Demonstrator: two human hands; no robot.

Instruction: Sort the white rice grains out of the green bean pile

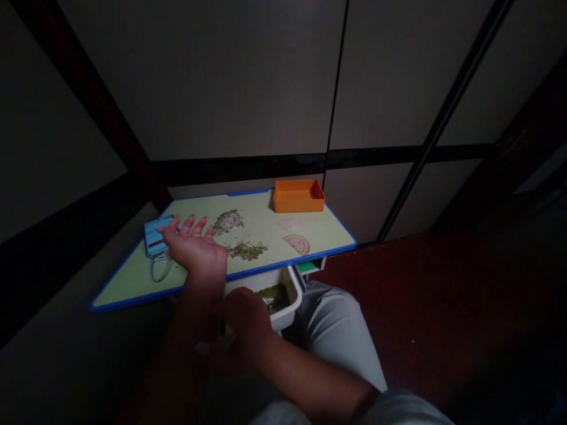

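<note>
My left hand (pixel 192 242) is held palm up over the left part of the board, its fingers spread and nothing in them. Behind its fingers lies a blue box or packet (pixel 155 236) with a pale loop strap (pixel 160 269). My right hand (pixel 245 316) is curled close to my left forearm, in dark shadow; whatever its fingers pinch is too dim to make out. Near the left fingertips is a pile of pale and greenish grains (pixel 229 221). A greener pile (pixel 247 250) lies nearer the board's front edge.
The pale board (pixel 199 203) has a blue rim. On it are an orange open box (pixel 299 204) and a printed protractor (pixel 296 244). Below the front edge is a white tub (pixel 290 316) with green grains (pixel 275 293). Cabinet panels (pixel 248 88) stand behind; my leg (pixel 341 324) is at right.
</note>
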